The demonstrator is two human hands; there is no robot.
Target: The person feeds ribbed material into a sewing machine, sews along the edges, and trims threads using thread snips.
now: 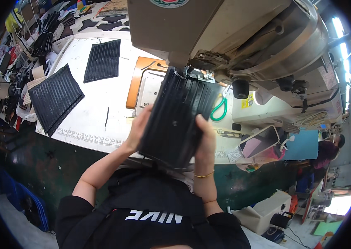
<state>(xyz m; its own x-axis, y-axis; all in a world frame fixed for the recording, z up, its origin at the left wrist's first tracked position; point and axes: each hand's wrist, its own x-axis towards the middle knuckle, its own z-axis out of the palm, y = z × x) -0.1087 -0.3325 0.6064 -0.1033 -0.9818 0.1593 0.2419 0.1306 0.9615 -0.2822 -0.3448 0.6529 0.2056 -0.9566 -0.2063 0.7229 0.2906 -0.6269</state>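
A black ribbed panel (171,124) lies tilted toward me, its far edge under the head of a sewing machine (196,68). My left hand (139,126) grips its left edge, with the fingers partly hidden beneath it. On the right edge, my right hand (205,139) is closed with the thumb on top; it is a little blurred. Just right of the panel, green-handled scissors (224,108) rest by the machine. An orange-brown plate (135,85) shows on the table at the machine's left. Whether the needle is in the panel is hidden.
More black ribbed panels lie on the white table (100,106): one flat (102,61), others stacked (56,99) at the left edge. A phone (260,141) sits right of me. A ruler strip (88,139) runs along the near edge. Another person (325,151) is far right.
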